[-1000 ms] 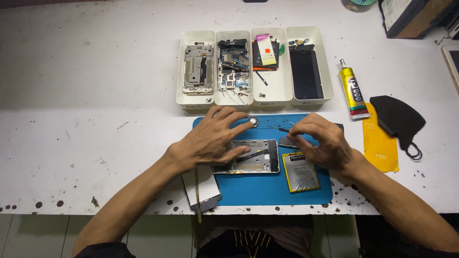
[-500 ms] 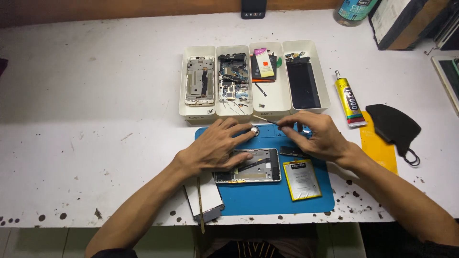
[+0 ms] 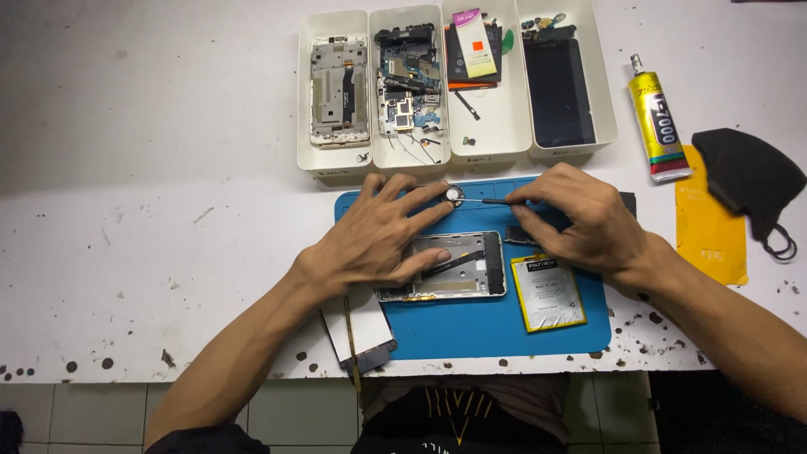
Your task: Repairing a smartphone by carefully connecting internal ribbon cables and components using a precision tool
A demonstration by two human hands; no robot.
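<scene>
Two hands work over an opened phone on a blue mat.

The left hand lies spread flat on the silver rectangular phone frame, fingertips beside a small round metal disc; the right hand has its fingers pinched round a thin dark-handled tool whose tip touches that disc.

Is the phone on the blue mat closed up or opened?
Opened. The phone frame lies flat on the blue mat with its inside metal showing, and its battery sits out beside it. The left hand rests on it.

Colours around the blue mat

A yellow glue tube and black mask lay right of it; white trays sat behind it.
</scene>
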